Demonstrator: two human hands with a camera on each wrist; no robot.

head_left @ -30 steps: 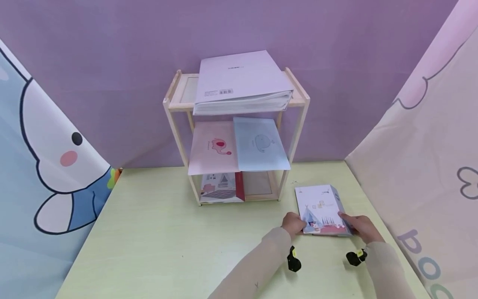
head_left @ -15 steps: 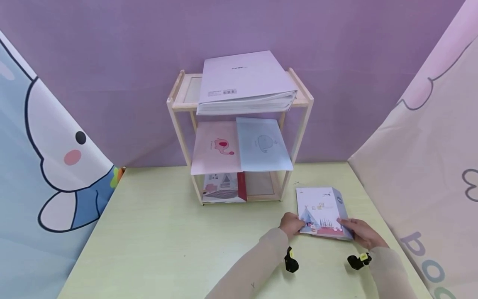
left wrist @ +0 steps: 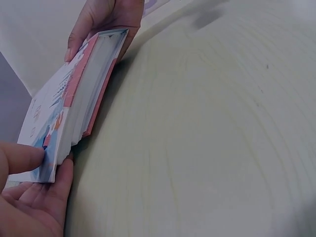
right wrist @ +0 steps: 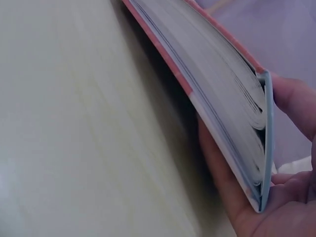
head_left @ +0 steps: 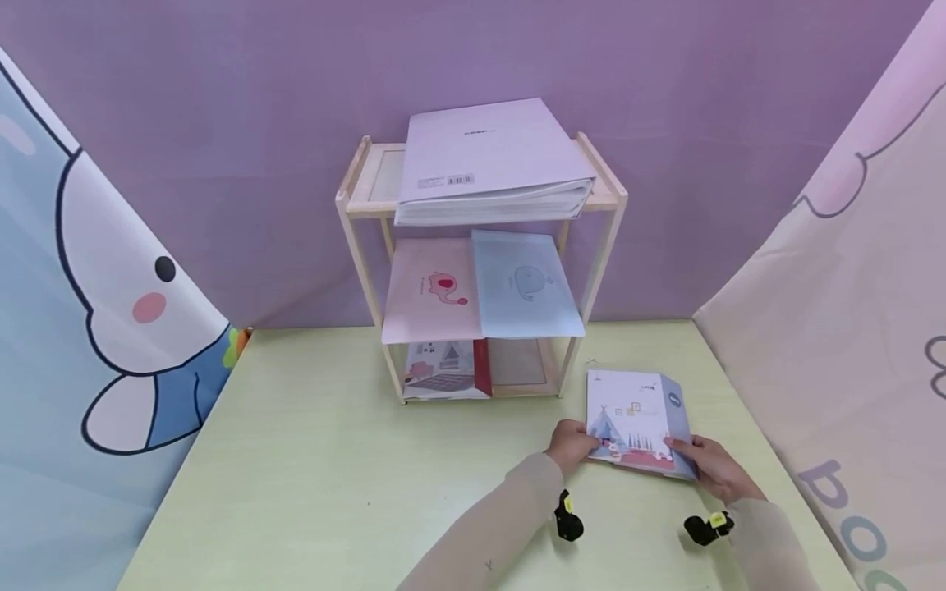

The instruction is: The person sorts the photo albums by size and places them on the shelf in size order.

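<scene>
A thick hardcover book point(head_left: 628, 414), its white cover printed with a blue tent and a pink strip, is held at the right of the table. My left hand point(head_left: 572, 445) grips its left edge, thumb on the cover and fingers beneath, as the left wrist view shows. At the other side my right hand point(head_left: 718, 468) holds the blue-grey spine point(right wrist: 268, 143), thumb above and fingers under the back cover. In both wrist views the page edges face the camera and a shadow lies under the book. Part of the back cover is hidden.
A wooden shelf rack point(head_left: 610, 201) stands at the back. On its top lies a large white album point(head_left: 495, 148). A pink elephant booklet point(head_left: 432, 300) and a blue whale booklet point(head_left: 526, 283) lie on the middle tier, another tent-print book point(head_left: 443, 369) below. Printed curtains flank the table point(head_left: 310, 476).
The book has tilted and turned slightly, so more of its spine with the round mark shows. Both hands keep their hold. The head view has shifted a little, moving the rack rightward in frame.
</scene>
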